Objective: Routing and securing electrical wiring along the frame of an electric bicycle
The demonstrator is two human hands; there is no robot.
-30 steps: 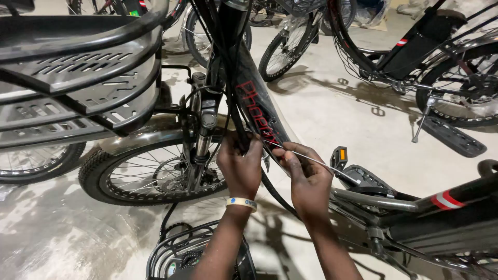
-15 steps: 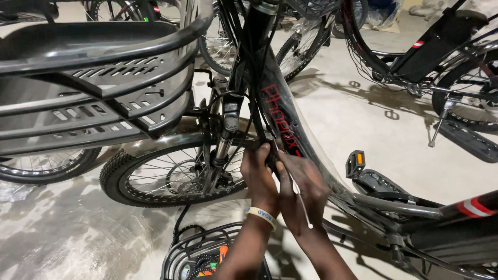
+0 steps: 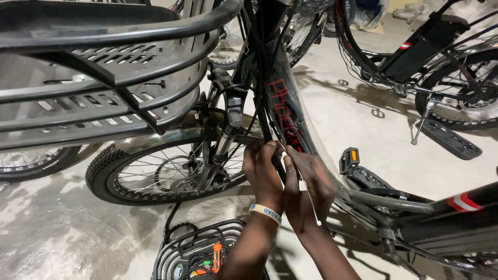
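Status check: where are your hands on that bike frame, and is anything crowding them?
Left hand gripping the black cables against the down tube. Right hand pinching a white cable tie there. Front basket overhangs on the left; pedal close on the right.

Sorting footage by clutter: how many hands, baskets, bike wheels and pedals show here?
Hands: 2, left hand and right hand, both on the cable bundle
Baskets: 2
Wheels clearly seen: 3
Pedals: 2
Total: 9

floor (image 3: 358, 119): pale concrete, prob. wet sheen | other bikes (image 3: 441, 62) parked bkgd
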